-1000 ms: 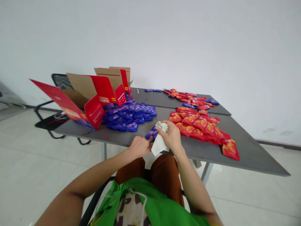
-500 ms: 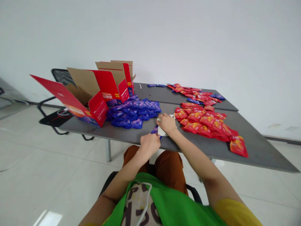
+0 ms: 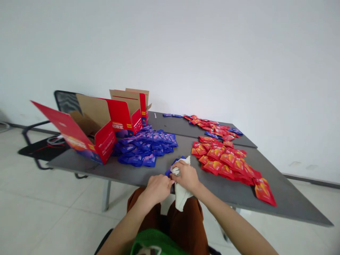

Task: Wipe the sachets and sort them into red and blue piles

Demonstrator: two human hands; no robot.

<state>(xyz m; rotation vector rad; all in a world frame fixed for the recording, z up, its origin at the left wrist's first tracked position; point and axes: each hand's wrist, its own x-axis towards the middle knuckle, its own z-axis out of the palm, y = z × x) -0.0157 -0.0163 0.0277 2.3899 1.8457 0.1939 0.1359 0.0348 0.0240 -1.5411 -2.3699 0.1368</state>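
At the near edge of the table, my right hand (image 3: 186,176) is closed round a bunched white cloth (image 3: 182,198) and presses it onto a blue pouch (image 3: 169,172). Part of the cloth hangs over the table edge. My left hand (image 3: 158,189) is beside it with curled fingers, pinching the near end of that pouch; the fingertips are partly hidden. Most of the pouch lies beneath the cloth and my right hand. Just beyond, to the left, is a heap of blue pouches (image 3: 146,147). A heap of red pouches (image 3: 225,159) lies to the right.
Open red cardboard boxes (image 3: 106,140) stand along the table's left side. Farther back are more red pouches (image 3: 209,125) mixed with some blue ones, and blue packets (image 3: 172,115). A black chair (image 3: 34,148) is left of the grey table (image 3: 281,189).
My right hand has drawn the cloth toward me across the pouch, and the cloth now hangs past the table edge. My left hand stays at the pouch's near end. The view has tilted up.
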